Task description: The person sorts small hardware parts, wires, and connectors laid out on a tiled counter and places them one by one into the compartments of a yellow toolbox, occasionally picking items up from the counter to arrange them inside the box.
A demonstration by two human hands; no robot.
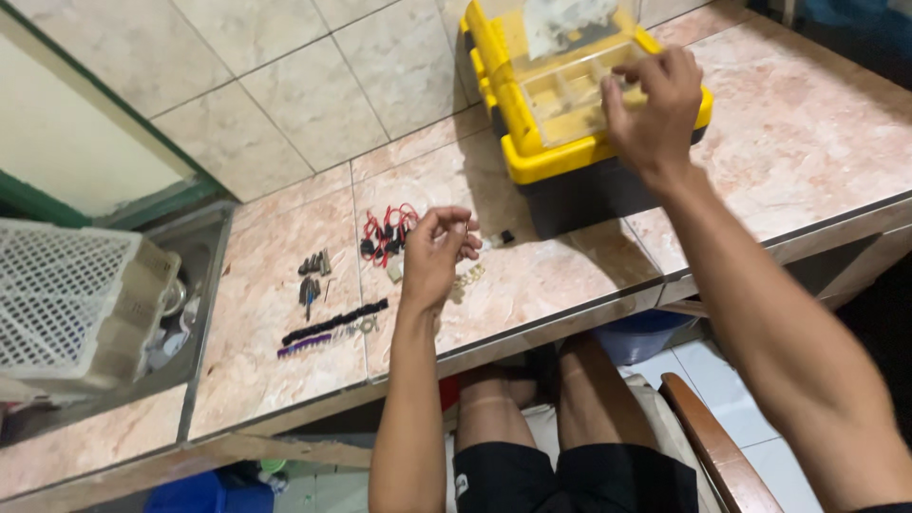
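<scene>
My right hand rests on the clear lid compartment of a yellow and black toolbox at the back of the tiled counter, fingers curled over the small-parts tray. My left hand hovers over the counter with fingertips pinched together; whether something tiny is between them I cannot tell. Just left of that hand lies a bundle of red and black wire connectors. A few small brass-coloured parts lie beside its wrist.
Screwdriver bits and a row of dark bits lie on the pink tiled counter. A white plastic basket sits over a sink at left. My legs and a wooden chair arm are below the counter edge.
</scene>
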